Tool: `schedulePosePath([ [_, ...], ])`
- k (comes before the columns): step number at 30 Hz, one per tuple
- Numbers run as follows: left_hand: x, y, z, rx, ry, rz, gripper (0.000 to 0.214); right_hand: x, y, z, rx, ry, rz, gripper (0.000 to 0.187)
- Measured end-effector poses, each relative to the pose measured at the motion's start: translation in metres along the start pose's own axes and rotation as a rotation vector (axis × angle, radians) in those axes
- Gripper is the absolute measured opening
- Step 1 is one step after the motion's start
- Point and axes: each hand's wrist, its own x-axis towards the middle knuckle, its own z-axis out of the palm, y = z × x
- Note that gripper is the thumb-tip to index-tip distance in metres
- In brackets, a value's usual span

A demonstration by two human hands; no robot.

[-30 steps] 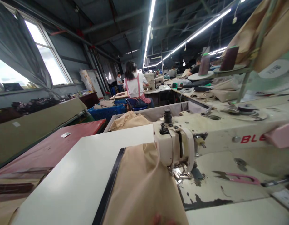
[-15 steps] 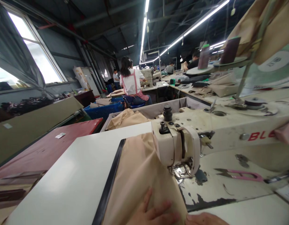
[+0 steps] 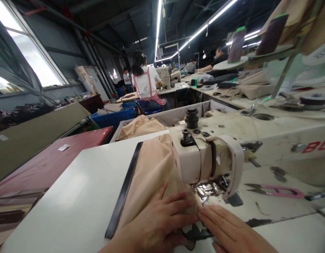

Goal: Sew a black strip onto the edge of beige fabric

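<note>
Left hand flat, fingers spread, pressing tan fabric beside presser foot. Right hand flat, fingers straight and together, fingertips at fabric edge. Needle hidden by machine head; wrists cropped.

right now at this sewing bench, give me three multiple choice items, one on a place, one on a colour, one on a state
1. Where do the pink-handled thread snips lie?
A. right of the needle, on the worn machine bed
B. on the red table
C. in the blue crate

2. What colour is the fabric under the cream sewing machine head?
A. navy
B. beige
C. white

3. How does the left hand rest?
A. clenched in a fist
B. raised off the table
C. flat, fingers spread on the beige fabric

Answers: 1 A, the snips lie on the chipped bed under the machine arm. 2 B, the cloth is plainly tan. 3 C, its fingers splay on the cloth, beside the right hand.
</note>
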Motion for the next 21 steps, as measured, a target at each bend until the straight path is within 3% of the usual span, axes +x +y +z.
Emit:
schedulePosePath([
  [5, 0.008, -0.015, 0.000, 0.006, 0.015, -0.017, 0.044, 0.002, -0.005, -0.005, 0.060, -0.046, 0.125, 0.047],
  [12, 0.018, -0.031, 0.003, 0.053, 0.096, -0.085, 0.042, 0.000, -0.006, -0.007, 0.169, -0.079, 0.178, 0.045],
  [15, 0.017, -0.029, 0.002, 0.173, 0.194, -0.293, 0.039, -0.003, -0.006, -0.011, 0.285, -0.046, 0.244, 0.044],
  [17, 0.011, -0.018, 0.001, 0.290, 0.230, -0.518, 0.041, -0.009, -0.008, -0.014, 0.501, -0.026, 0.364, 0.043],
  [19, 0.001, 0.000, 0.003, 0.357, 0.134, -0.704, 0.047, -0.018, -0.015, -0.018, 0.854, -0.009, 0.576, 0.043],
  [21, -0.012, 0.020, 0.010, 0.392, 0.016, -0.749, 0.054, -0.027, -0.027, -0.022, 1.274, -0.013, 0.810, 0.043],
])
